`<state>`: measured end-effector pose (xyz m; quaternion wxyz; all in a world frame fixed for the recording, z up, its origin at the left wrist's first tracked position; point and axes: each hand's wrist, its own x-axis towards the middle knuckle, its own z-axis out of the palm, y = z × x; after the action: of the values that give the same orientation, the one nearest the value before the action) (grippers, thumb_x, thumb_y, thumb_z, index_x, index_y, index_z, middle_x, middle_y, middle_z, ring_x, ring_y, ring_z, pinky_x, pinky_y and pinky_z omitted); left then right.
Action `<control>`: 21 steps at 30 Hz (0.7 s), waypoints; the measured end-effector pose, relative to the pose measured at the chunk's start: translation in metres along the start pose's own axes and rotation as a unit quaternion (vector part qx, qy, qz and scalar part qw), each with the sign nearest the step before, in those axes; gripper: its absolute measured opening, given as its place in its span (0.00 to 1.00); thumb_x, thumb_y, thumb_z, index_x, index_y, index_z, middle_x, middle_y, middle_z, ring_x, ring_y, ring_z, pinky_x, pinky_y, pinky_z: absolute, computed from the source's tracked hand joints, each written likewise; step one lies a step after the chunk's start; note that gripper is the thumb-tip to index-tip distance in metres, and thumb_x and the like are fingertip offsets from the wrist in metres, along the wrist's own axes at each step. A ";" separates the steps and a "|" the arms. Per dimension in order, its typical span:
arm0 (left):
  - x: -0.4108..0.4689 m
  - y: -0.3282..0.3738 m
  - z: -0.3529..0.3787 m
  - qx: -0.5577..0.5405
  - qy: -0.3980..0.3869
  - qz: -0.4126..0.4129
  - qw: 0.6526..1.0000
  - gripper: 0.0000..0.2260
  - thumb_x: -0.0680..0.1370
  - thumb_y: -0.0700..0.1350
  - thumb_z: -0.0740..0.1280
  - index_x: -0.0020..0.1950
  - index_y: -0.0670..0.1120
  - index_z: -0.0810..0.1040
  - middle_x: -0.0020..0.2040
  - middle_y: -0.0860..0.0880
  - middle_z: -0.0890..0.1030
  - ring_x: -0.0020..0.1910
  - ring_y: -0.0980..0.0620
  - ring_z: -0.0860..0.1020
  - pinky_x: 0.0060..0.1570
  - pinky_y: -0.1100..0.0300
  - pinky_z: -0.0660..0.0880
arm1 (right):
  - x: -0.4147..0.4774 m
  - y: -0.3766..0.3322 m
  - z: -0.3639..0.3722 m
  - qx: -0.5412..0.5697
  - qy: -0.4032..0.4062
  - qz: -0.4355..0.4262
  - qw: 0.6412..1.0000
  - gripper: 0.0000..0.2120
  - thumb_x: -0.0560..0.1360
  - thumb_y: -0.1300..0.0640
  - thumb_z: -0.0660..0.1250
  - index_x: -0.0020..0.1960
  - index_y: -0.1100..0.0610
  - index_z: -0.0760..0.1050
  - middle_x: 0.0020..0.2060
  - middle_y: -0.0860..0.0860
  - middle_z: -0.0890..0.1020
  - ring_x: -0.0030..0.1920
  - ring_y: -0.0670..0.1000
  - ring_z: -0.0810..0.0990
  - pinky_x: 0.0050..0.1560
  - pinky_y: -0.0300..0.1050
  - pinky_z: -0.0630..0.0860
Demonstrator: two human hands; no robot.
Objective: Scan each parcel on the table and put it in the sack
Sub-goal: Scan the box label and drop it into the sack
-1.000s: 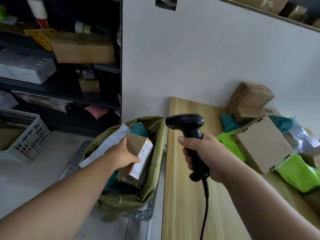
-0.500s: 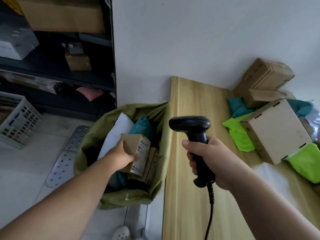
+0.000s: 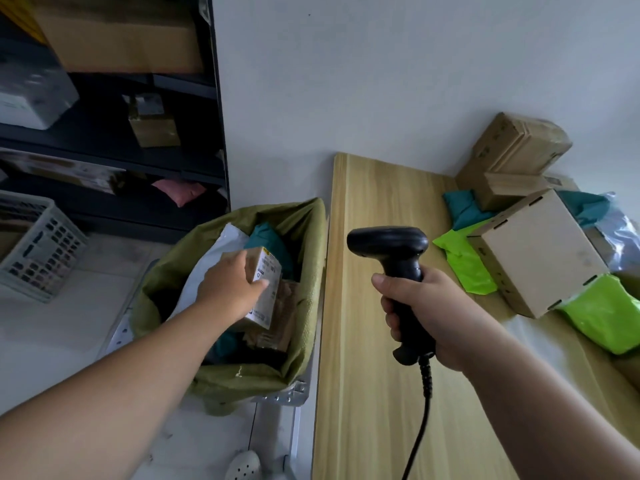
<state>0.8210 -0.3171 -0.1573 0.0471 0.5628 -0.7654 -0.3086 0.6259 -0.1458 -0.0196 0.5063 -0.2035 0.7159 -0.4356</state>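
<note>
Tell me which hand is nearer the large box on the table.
Right. The right hand grips the scanner over the table, beside the large box; the left hand holds a parcel at the sack.

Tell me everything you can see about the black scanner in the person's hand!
The scanner is black, looks like matte plastic, and is shaped like a pistol: a wide rounded head on top, a slim handle below. It stands about upright in the air over the wooden table. The right hand grips its handle, thumb across the front. A black cable with a ribbed collar hangs from the handle's bottom and runs out of the picture's lower edge. Nothing else touches it.
</note>
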 end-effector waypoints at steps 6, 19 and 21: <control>-0.016 0.054 0.000 0.052 0.031 0.113 0.992 0.36 0.76 0.59 0.64 0.78 0.49 0.53 0.77 0.46 0.60 0.75 0.47 0.58 0.71 0.49 0.61 | -0.015 0.007 -0.042 0.016 0.022 -0.006 1.000 0.10 0.76 0.56 0.72 0.45 0.58 0.71 0.28 0.51 0.76 0.27 0.50 0.72 0.29 0.45 0.72; -0.036 0.275 0.084 0.050 -0.022 0.246 0.968 0.36 0.75 0.59 0.65 0.78 0.48 0.54 0.75 0.45 0.62 0.73 0.46 0.63 0.68 0.53 0.63 | -0.032 0.051 -0.218 0.069 0.130 -0.003 0.989 0.10 0.76 0.57 0.72 0.42 0.57 0.72 0.26 0.51 0.75 0.23 0.51 0.71 0.26 0.44 0.69; -0.033 0.311 0.101 0.045 -0.027 0.258 0.965 0.36 0.75 0.59 0.65 0.78 0.48 0.54 0.75 0.45 0.63 0.72 0.46 0.63 0.67 0.53 0.63 | -0.028 0.054 -0.250 0.073 0.163 -0.016 0.984 0.08 0.76 0.58 0.71 0.44 0.58 0.72 0.27 0.51 0.76 0.24 0.51 0.71 0.25 0.44 0.69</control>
<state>0.5318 -0.1911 -0.0662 0.0791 0.3395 -0.8986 -0.2665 0.4199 0.0084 -0.0225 0.3892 -0.1040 0.7516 -0.5223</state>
